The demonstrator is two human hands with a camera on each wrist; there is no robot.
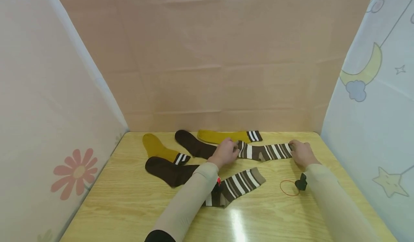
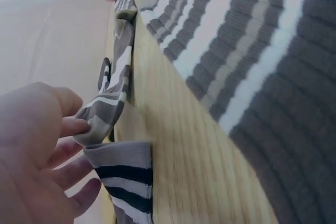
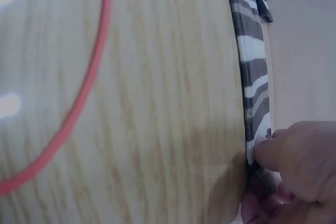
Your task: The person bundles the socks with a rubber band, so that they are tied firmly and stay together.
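A brown, white and tan striped sock (image 1: 275, 152) lies stretched sideways toward the back right of the table. My left hand (image 1: 224, 153) pinches its left end between thumb and finger, as the left wrist view shows up close. At the other end, my right hand (image 1: 303, 153) pinches the sock's tip (image 3: 254, 153). Beneath my left hand, a dark brown sock (image 1: 194, 144) runs leftward, and its striped cuff (image 2: 126, 174) shows just below my fingers. A matching striped sock (image 1: 242, 182) lies nearer me, partly hidden by my left forearm.
Two mustard socks with striped cuffs lie at the back, one at the left (image 1: 158, 148) and one behind my left hand (image 1: 220, 136). Another dark brown sock (image 1: 169, 171) is partly behind my left sleeve. A red cord loop (image 1: 284, 192) hangs by my right wrist. Fabric walls (image 1: 207, 62) enclose the table.
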